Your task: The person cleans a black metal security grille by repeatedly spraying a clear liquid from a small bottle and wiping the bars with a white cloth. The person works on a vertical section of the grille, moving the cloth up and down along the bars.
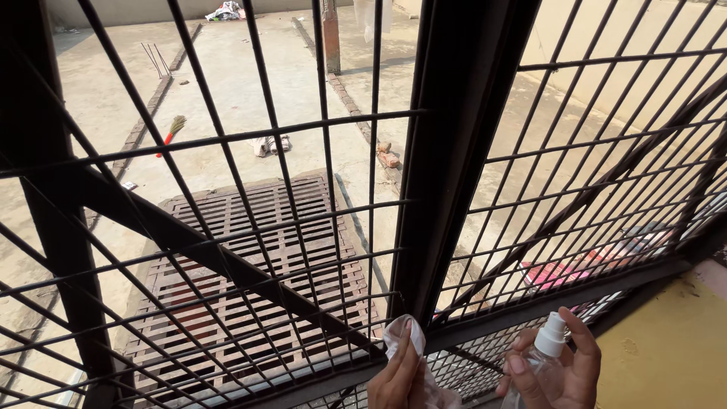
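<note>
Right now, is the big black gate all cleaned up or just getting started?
Looks like just starting. Nothing on the black metal grille looks wiped or wet yet. In hand: the left hand holds a clear plastic cloth against the bottom bar, and the right hand holds a spray bottle. Seemingly the whole grille is left.

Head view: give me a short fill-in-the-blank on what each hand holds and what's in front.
1. The right hand holds a clear spray bottle with a ____ nozzle.
2. The left hand grips a thin clear ____.
3. Both hands are in front of a black metal ____.
4. Beyond the bars, a broom with a ____ handle lies on the concrete.

Missing words: white; plastic bag; grille; red
</note>
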